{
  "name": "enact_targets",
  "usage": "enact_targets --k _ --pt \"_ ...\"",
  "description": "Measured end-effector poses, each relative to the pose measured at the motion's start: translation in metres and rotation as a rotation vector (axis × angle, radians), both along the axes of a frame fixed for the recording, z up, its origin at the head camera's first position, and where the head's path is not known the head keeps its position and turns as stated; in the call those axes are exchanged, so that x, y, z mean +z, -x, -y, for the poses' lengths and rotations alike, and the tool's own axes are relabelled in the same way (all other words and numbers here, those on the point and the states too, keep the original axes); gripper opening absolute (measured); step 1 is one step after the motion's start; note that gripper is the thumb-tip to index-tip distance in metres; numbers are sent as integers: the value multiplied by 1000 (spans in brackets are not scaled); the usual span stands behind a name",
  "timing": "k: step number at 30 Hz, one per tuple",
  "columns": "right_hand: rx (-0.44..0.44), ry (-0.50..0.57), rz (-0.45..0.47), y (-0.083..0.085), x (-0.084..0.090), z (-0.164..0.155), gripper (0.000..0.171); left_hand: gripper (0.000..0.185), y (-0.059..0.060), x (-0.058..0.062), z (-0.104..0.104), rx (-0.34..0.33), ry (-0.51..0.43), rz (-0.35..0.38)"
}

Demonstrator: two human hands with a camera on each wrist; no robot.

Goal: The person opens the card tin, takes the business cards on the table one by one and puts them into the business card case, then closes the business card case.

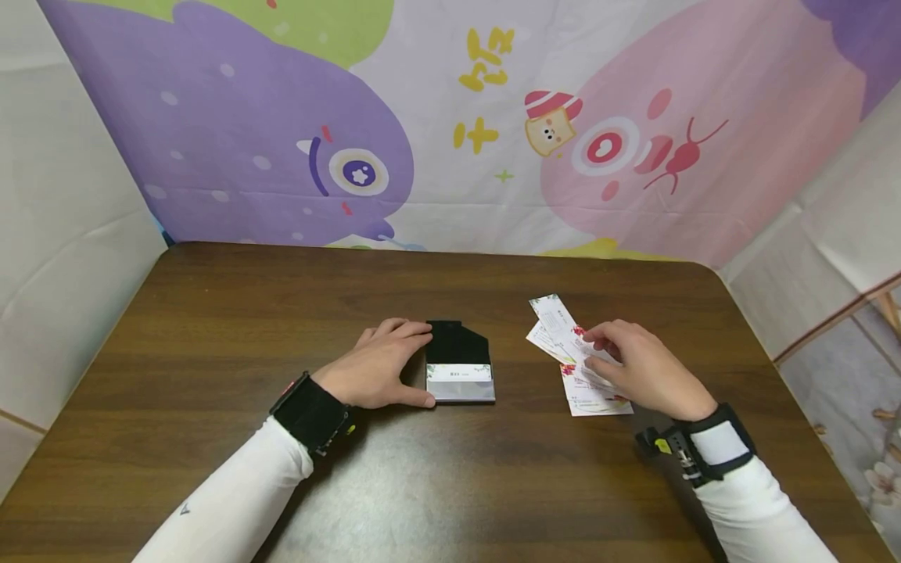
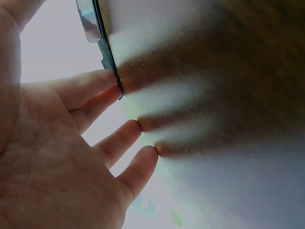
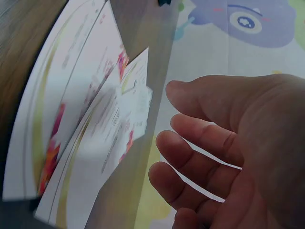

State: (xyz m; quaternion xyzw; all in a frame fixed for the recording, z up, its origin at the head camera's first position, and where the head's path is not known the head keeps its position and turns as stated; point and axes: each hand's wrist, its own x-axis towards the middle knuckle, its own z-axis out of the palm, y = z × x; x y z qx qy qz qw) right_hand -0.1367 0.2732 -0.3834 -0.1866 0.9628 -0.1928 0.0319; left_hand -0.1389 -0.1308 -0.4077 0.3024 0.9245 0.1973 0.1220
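Observation:
A black card holder lies on the brown table with a white card showing in its pocket. My left hand rests flat beside it, forefinger and thumb against its left edge. In the left wrist view the straight fingers touch the table and the holder's edge. To the right lie several white cards with flower prints, fanned out. My right hand hovers over them, loosely curled fingertips at their top. In the right wrist view those fingers hang next to the blurred cards, holding none.
A bright cartoon cloth backdrop hangs behind the table's far edge. White sheets close off both sides. Each wrist carries a black strap with a camera. Bare wood lies in front of and behind the hands.

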Motion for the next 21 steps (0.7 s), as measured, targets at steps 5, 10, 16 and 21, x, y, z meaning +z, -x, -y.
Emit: enact_targets --k 5,10,16,21 --pt "-19 -15 18 -2 -3 -11 32 98 0 0 0 0 0 3" --pt "-32 -28 54 -3 -4 -21 36 98 0 0 1 0 1 4" --pt "-55 -67 91 -5 -4 -31 46 98 0 -1 1 -3 3 -1" --pt "-52 -85 94 -5 -5 -39 50 98 0 -1 1 -2 3 1"
